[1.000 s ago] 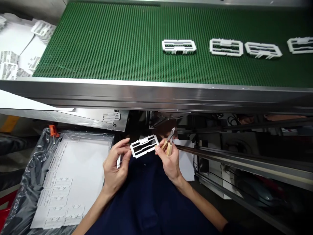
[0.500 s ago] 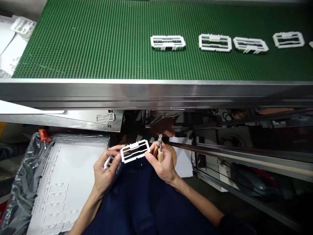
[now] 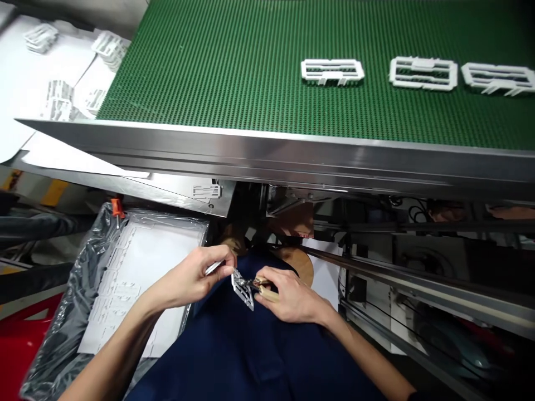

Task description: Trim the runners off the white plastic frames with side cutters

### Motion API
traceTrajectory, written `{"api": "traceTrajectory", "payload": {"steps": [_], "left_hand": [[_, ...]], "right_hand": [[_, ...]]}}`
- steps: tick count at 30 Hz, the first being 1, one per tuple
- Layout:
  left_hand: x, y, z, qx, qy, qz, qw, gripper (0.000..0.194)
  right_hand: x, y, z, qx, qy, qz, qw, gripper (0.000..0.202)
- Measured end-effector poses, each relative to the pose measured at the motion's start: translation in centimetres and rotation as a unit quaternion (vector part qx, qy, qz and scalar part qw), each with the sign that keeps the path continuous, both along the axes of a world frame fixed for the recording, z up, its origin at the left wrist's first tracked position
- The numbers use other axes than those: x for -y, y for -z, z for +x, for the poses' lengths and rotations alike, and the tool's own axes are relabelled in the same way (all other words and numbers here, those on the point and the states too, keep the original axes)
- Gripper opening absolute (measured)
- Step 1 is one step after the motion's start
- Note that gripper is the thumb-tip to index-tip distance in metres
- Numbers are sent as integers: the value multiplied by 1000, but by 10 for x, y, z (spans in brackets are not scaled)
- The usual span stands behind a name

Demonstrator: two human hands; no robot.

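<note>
My left hand pinches a white plastic frame by its upper end, so that it hangs tilted in front of the dark blue apron. A second white piece shows partly between the same fingers, mostly hidden by them. In my right hand is a pair of cutting pliers with tan handles, held closed in the fingers. The pliers' jaws point left and meet the frame's edge; whether they bite on it I cannot make out.
Similar white frames lie on the green conveyor belt behind a metal rail. Stacks of frames stand on a table at far left. A plastic-lined box with flat white parts is at lower left, an orange-handled clamp on its rim.
The frame has turned from facing up to nearly edge-on and tilted. The pliers have swung from pointing up to pointing left, against it. The view has shifted left; belt parts appear farther right.
</note>
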State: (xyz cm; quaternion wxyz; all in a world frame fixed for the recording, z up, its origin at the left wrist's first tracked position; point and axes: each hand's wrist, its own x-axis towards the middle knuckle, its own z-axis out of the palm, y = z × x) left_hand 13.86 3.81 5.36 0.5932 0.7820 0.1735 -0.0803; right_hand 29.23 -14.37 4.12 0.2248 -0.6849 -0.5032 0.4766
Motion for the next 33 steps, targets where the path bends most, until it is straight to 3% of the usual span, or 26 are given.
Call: {"api": "traceTrajectory", "payload": {"steps": [5, 11, 16, 21, 33], "left_hand": [[1, -12, 9, 12, 52, -38, 998, 18], [0, -18, 20, 11, 102, -2, 995, 16], [-2, -21, 25, 13, 108, 6, 994, 17], [-2, -22, 29, 16, 116, 21, 993, 14], [-2, -28, 34, 13, 128, 40, 991, 16]], "right_hand": [[1, -15, 21, 56, -25, 17, 998, 14], [-4, -34, 41, 162, -121, 34, 979, 24], [-14, -46, 50, 219, -181, 26, 959, 26], [-23, -58, 54, 259, -226, 23, 939, 15], [-29, -75, 62, 304, -268, 9, 914, 11]]}}
